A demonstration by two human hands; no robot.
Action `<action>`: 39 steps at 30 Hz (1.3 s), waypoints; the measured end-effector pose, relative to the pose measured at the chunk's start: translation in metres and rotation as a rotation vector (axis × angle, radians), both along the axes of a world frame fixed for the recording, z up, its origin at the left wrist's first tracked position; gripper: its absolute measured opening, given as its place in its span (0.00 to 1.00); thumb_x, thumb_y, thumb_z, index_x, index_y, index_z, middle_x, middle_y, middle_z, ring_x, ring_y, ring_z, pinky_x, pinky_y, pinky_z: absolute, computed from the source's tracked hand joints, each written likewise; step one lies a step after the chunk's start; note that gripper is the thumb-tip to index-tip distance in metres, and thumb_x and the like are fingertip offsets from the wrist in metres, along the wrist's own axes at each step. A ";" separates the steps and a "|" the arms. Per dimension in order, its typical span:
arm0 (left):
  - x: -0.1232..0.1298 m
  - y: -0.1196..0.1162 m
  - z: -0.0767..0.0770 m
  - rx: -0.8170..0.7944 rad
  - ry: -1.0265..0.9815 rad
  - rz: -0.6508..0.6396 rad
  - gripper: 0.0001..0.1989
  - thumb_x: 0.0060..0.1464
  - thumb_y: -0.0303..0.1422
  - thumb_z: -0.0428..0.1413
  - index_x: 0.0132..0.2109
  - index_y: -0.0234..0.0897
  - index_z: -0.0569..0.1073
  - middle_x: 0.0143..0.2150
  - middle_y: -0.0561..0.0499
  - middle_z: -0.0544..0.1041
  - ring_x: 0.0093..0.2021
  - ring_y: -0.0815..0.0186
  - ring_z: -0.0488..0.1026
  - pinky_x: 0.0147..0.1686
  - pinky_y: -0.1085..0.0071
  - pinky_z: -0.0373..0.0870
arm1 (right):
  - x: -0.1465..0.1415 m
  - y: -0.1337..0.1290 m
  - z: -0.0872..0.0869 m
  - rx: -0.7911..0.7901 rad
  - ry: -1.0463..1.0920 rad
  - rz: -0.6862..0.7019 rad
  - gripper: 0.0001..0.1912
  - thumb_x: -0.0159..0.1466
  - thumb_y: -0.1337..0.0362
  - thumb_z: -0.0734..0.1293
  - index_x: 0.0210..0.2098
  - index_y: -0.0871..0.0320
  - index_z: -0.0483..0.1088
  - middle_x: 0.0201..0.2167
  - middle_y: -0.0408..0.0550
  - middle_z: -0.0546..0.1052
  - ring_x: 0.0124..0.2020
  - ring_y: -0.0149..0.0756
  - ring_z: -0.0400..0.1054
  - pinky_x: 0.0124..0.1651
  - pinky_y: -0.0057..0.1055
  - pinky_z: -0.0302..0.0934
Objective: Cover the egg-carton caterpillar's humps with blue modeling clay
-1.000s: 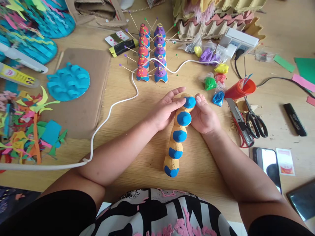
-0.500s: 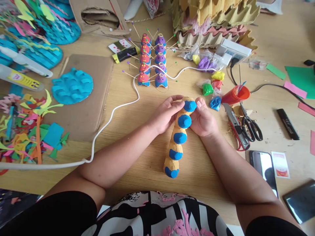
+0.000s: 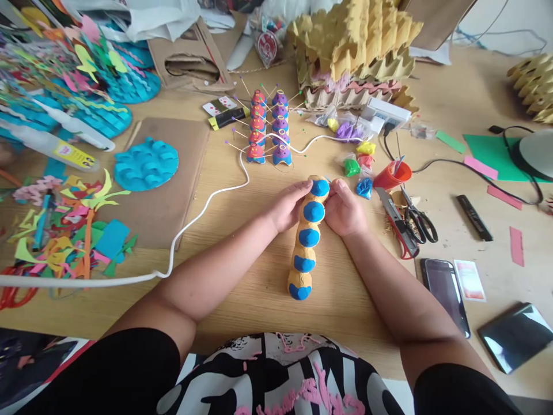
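Between my hands is an egg-carton strip [image 3: 306, 249], yellowish, its several bumps capped with blue clay. It points from my body toward the back of the table. My left hand [image 3: 288, 206] is closed on the far end from the left, thumb beside the top blue cap. From the right, my right hand [image 3: 344, 208] pinches the same end, its thumb and fingertips near the top cap. Beyond them stand two finished-looking strips, one of red and blue figures [image 3: 256, 124] and one of purple and blue figures [image 3: 280, 124], with pins stuck in their sides.
A white cable [image 3: 207, 202] crosses the table on the left. Cardboard [image 3: 151, 213] there bears a blue clay disc [image 3: 146, 163]. At right are a red cup [image 3: 391, 176], scissors [image 3: 419, 222], a cutter [image 3: 400, 222] and a phone [image 3: 444, 294]. Egg trays [image 3: 354, 46] are stacked behind.
The camera view has tilted up and shifted, showing more of the back and right of the table. Both hands keep hold of the strip's far end, and the strip looks slightly straighter.
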State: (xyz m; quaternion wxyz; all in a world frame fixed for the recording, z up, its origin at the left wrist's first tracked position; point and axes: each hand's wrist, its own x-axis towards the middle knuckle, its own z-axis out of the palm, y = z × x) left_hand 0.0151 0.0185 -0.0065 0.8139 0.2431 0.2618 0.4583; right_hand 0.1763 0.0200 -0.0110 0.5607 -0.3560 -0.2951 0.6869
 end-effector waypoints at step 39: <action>-0.004 0.007 -0.001 0.076 0.041 0.054 0.13 0.60 0.45 0.70 0.43 0.40 0.85 0.39 0.50 0.89 0.45 0.58 0.87 0.46 0.65 0.78 | -0.017 -0.001 -0.003 -0.005 0.082 0.118 0.25 0.54 0.40 0.83 0.40 0.49 0.82 0.37 0.43 0.89 0.47 0.49 0.85 0.58 0.48 0.81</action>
